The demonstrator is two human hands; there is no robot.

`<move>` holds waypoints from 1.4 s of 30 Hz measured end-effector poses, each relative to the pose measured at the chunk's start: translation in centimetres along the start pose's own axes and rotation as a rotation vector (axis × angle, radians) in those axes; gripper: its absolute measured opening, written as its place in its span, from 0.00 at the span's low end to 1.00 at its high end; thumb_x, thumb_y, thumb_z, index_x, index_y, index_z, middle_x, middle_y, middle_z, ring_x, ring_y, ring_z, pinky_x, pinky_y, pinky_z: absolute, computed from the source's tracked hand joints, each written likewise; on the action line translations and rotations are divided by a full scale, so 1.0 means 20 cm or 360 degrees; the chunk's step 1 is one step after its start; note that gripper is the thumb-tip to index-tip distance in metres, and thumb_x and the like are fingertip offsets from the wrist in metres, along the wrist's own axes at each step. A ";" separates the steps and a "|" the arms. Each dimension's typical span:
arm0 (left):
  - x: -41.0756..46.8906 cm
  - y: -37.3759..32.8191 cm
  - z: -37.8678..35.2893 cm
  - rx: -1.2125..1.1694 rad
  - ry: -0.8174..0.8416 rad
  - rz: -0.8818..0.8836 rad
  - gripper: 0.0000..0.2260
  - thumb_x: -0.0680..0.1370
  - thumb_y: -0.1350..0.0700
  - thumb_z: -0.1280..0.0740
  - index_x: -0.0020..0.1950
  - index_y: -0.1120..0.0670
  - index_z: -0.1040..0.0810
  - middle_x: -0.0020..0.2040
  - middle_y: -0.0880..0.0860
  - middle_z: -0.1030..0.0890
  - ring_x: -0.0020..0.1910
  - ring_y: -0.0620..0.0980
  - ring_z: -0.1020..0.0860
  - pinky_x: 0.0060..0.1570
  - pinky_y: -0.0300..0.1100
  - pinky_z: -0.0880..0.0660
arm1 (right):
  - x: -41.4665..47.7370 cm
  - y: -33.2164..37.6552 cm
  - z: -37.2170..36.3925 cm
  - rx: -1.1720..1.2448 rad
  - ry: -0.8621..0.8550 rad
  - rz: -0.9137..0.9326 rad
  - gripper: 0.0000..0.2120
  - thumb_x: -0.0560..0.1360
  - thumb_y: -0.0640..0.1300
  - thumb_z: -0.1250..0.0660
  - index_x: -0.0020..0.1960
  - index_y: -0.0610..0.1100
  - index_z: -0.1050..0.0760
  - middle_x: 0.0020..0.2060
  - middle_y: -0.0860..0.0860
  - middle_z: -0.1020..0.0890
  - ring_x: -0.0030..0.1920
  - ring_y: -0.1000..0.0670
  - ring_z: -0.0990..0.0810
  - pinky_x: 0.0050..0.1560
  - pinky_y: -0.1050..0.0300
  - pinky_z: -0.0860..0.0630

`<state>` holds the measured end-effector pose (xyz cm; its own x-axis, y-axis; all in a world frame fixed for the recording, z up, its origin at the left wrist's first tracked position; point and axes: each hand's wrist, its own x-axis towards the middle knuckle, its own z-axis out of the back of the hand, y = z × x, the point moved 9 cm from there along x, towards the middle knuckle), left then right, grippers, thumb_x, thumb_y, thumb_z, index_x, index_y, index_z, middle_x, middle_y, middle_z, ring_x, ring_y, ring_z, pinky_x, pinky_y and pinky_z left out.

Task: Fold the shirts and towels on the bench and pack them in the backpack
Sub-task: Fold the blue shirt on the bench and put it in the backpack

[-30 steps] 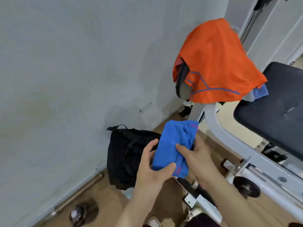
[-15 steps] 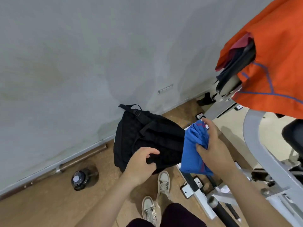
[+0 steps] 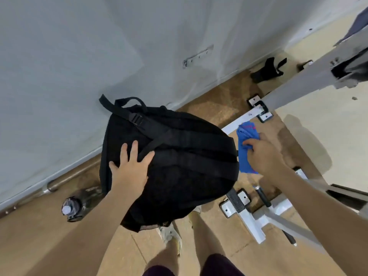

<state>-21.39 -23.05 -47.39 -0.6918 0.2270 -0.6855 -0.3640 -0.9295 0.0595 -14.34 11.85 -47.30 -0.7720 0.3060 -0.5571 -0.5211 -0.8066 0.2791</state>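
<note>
From the head view I see the black backpack (image 3: 179, 166) in the middle of the frame, standing on the wooden floor (image 3: 49, 246) against the grey wall (image 3: 79, 56), straps facing me and no opening showing. My left hand (image 3: 131, 168) lies flat on its near face with the fingers spread wide, holding nothing. My right hand (image 3: 264, 154), just right of the pack, grips the folded blue garment (image 3: 247, 132), fingers curled round it; the cloth hangs close beside the backpack's right edge. Below that hand the white bench frame (image 3: 253, 220) crosses the lower right, its feet and a black handle crowding the floor there. A water bottle (image 3: 72, 206) lies at lower left near a metal bar (image 3: 65, 179) at the wall's foot. A pale shoe (image 3: 171, 234) shows under the pack.
</note>
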 end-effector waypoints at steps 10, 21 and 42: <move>0.20 0.03 -0.21 0.0178 0.0386 -0.0050 0.35 0.78 0.57 0.35 0.78 0.42 0.51 0.78 0.60 0.62 0.76 0.67 0.55 0.66 0.56 0.30 | 0.60 0.38 -0.34 -0.0395 0.0581 0.0218 0.27 0.71 0.67 0.35 0.51 0.43 0.20 0.67 0.43 0.35 0.61 0.45 0.29 0.58 0.51 0.29; 0.77 -0.37 0.51 0.0156 -0.0283 -0.0367 0.22 0.77 0.44 0.34 0.68 0.52 0.29 0.64 0.52 0.25 0.65 0.55 0.30 0.64 0.51 0.33 | 0.60 0.42 -0.48 -0.0366 0.0164 0.0268 0.25 0.69 0.62 0.28 0.49 0.41 0.22 0.66 0.44 0.35 0.59 0.41 0.28 0.60 0.50 0.31; -1.09 0.04 1.16 -0.0642 -0.0852 -0.0318 0.11 0.74 0.55 0.34 0.44 0.47 0.37 0.27 0.51 0.32 0.27 0.50 0.29 0.30 0.47 0.28 | -0.71 1.03 0.92 0.0977 -0.0475 -0.0023 0.35 0.67 0.73 0.37 0.26 0.42 0.40 0.25 0.45 0.34 0.25 0.48 0.34 0.28 0.55 0.36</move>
<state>-21.11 -21.91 -15.58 -0.8855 0.4207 -0.1974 -0.3280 -0.8668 -0.3757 -20.65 0.19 -19.28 -0.7849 0.5118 -0.3492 -0.5760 -0.3952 0.7155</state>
